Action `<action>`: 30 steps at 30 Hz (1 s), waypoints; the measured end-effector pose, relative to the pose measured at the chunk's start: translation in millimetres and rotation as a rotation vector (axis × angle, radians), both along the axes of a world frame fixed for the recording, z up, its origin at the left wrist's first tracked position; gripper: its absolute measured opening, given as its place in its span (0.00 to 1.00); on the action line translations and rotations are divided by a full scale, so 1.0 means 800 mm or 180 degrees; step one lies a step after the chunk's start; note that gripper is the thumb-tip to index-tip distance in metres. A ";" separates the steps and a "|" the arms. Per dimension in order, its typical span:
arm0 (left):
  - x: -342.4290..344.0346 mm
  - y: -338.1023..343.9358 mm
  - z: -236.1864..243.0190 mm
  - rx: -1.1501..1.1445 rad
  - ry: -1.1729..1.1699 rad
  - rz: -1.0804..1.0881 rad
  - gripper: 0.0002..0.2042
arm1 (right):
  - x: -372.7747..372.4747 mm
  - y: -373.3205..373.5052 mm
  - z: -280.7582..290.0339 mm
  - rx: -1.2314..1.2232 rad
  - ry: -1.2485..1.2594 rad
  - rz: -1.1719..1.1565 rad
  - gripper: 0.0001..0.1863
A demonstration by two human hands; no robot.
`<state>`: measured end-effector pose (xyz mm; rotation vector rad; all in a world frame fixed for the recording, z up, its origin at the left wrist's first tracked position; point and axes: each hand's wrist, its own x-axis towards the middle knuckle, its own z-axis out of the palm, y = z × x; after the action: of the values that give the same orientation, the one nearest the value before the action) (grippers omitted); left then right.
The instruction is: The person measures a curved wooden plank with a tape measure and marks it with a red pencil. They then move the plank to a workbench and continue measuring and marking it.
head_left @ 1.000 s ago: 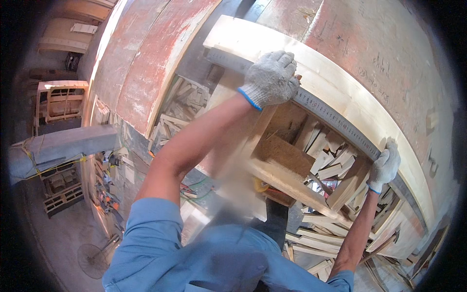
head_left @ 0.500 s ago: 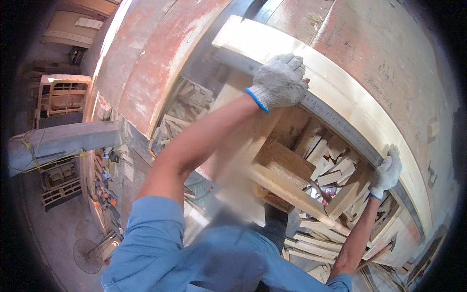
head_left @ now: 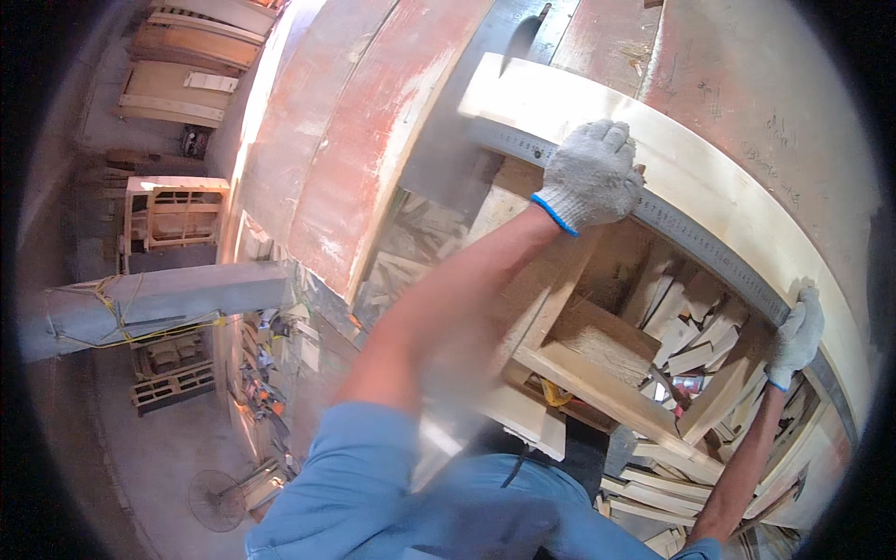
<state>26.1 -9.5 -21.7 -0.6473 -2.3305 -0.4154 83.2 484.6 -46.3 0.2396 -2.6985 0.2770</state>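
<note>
A long pale wooden plank (head_left: 709,191) lies across the worktable, appearing curved in the fisheye picture. Along its near side runs a grey metal bar with a ruler scale (head_left: 709,246). My left hand (head_left: 590,175), in a grey knitted glove with a blue cuff edge, lies over the plank's near edge and the bar, fingers together. A small brownish tip shows beside its thumb; I cannot make out what it is. Farther right, my right hand (head_left: 798,334), also gloved, is closed over the same near edge. Its fingertips rest on the plank.
Beyond the plank's left end, a dark curved blade-like piece (head_left: 525,42) rises from the table. Below the bar, a wooden frame (head_left: 602,397) surrounds a bin of offcuts (head_left: 705,327). Left stand a grey beam (head_left: 177,303) with yellow cord and a fan (head_left: 216,500).
The whole scene has shifted right and slightly down in the picture. Both hands keep their places on the plank, and the plank shows no clear movement against the table.
</note>
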 end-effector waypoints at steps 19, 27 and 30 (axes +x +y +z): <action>-0.034 0.008 0.018 0.0084 -0.0275 0.0320 0.10 | -0.051 0.006 -0.001 0.0013 0.0019 -0.0085 0.21; -0.039 -0.001 0.008 -0.0386 -0.0660 0.0232 0.11 | -0.054 -0.004 0.007 0.0085 0.0111 0.0085 0.19; -0.042 0.000 0.005 -0.0165 -0.0482 0.0224 0.13 | -0.054 -0.017 0.017 0.0116 0.0135 0.0117 0.19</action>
<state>-7.9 -9.4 -17.3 -0.5739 -2.5071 -0.3849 39.9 471.0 -32.7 0.3028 -2.6613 0.2312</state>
